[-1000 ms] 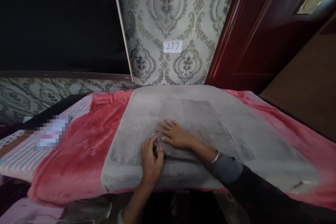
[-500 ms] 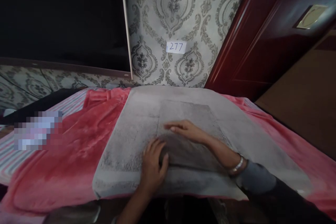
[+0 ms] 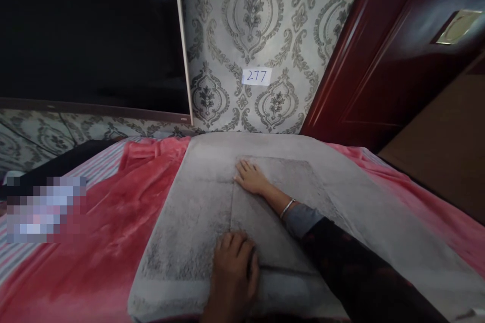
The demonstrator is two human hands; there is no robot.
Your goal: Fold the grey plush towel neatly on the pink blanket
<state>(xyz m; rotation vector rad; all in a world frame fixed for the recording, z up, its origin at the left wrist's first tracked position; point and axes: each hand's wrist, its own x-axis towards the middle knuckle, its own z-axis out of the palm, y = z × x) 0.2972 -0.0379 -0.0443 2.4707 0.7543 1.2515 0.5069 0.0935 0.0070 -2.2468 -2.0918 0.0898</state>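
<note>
Red blanket (image 3: 125, 222) — grey cloth (image 3: 293, 176) beneath hands (image 3: 250, 177) (image 3: 232, 262)

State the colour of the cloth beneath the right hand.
The cloth is grey; the head view shows it.

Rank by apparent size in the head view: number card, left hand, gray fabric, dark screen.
Gray fabric
Dark screen (visible part only; the frame cuts it)
Left hand
Number card

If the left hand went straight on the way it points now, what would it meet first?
Ahead of the left hand, probably the right hand, which lies flat on the grey cloth; angle and height are hard to judge.
</note>
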